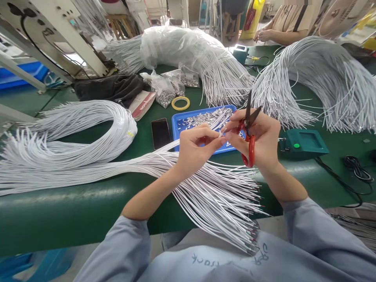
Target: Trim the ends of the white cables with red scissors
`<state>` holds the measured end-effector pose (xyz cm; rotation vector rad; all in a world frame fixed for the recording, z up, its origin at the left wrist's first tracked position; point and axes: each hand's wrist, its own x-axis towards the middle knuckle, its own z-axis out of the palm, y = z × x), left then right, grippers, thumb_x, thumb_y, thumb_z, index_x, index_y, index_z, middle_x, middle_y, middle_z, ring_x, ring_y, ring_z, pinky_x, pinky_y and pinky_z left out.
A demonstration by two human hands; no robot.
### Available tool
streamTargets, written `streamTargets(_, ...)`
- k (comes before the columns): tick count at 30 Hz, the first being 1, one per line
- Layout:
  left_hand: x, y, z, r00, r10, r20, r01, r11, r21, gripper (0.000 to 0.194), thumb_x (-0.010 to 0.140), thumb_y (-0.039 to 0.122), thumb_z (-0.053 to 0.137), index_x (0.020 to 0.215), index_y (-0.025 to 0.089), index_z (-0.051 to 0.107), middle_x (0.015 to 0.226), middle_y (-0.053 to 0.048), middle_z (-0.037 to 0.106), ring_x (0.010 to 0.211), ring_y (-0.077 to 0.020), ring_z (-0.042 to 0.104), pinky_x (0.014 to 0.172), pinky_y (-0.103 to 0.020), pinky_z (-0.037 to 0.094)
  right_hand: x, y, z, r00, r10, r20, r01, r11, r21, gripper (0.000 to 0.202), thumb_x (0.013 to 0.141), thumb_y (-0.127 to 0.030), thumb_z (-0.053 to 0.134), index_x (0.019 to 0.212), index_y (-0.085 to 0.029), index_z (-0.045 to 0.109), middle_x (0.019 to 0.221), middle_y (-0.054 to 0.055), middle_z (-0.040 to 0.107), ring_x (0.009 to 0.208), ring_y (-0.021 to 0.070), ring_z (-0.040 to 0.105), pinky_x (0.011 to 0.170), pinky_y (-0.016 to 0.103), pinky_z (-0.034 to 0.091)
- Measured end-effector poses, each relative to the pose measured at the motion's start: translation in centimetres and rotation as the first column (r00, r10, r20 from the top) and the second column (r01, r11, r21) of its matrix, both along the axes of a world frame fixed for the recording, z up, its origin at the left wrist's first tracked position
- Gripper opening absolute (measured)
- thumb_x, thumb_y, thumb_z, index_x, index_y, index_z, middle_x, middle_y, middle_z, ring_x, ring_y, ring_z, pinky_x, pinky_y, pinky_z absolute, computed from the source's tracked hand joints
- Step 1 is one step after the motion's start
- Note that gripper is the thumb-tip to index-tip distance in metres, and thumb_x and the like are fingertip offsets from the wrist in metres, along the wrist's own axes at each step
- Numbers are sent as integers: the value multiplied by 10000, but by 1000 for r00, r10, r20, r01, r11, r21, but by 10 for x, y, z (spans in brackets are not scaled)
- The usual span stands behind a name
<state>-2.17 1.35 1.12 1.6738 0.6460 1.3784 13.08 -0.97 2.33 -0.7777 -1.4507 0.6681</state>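
Note:
My left hand (197, 147) pinches the end of a white cable above a blue tray (175, 128). Facing it, my right hand (258, 137) has its thumb and fingertips at the same cable end, where a small metallic piece shows faintly. Red-handled scissors (249, 150) hang in my right hand, dark blades apart and pointing up. Small silvery metal parts (202, 118) lie scattered in the tray, with several cable ends resting over them. Below my hands, a fanned bundle of white cables (217, 196) spreads across the table edge towards my lap.
Coiled white cables (111, 133) lie at left, beside a phone (161, 134). Behind the tray are yellow tape (180, 103) and bags of metal parts (164, 92). Larger cable bundles (317, 74) stand at back and right. A green device (307, 141) sits right; a person (290, 25) sits opposite.

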Motion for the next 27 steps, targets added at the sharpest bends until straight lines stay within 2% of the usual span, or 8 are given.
streamTargets(6,0,-1,-1,1000,12,9,-11,998,-55,223,709,366,796,702,156,722,553,10,617,477,-51,475,433,-178,378,2,3,2,1000,-8,-10,8,1000,-8,221,740,-209,761,931,-284,680,745,-49,690,668,109,652,627,267,569)
streamTargets(12,0,-3,0,1000,-12,-19,12,1000,-21,187,792,345,725,749,163,726,609,-3,668,510,-64,536,458,-181,424,7,7,2,1000,27,14,-26,997,-68,249,723,-348,785,940,-293,676,762,-41,699,673,121,660,639,283,577)
streamTargets(17,1,-5,0,999,-39,-15,39,999,4,159,829,302,691,762,159,710,620,-2,665,551,-68,574,489,-171,449,7,4,5,999,20,28,-19,998,-57,254,712,-305,796,936,-283,679,760,-43,703,678,114,661,634,264,567)
streamTargets(27,0,-5,1,998,-57,-39,56,998,-24,242,849,369,658,726,163,695,578,4,630,544,-80,563,519,-198,465,8,6,6,998,57,25,-54,993,-102,264,698,-330,806,912,-267,665,716,-47,689,619,108,645,615,261,567)
